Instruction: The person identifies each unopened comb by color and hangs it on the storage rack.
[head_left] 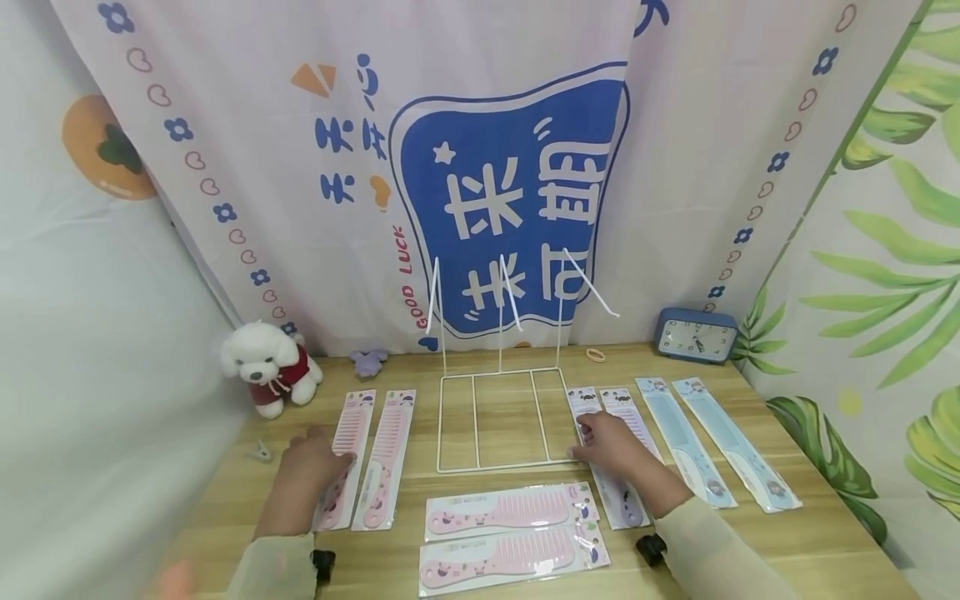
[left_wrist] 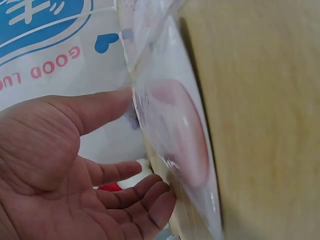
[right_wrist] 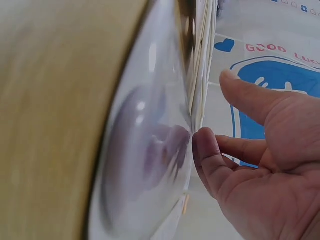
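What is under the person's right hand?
A packaged purple comb lies under the right hand, flat on the wooden table. Its handle end pokes out; the hand covers its middle, so the teeth there cannot be seen.

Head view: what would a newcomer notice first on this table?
First the white wire rack at the middle of the wooden table, with packaged combs laid in pairs around it. The left hand touches a pink comb pack left of the rack, and the right hand touches a purple comb pack on its right. A white toy dog sits at the far left.
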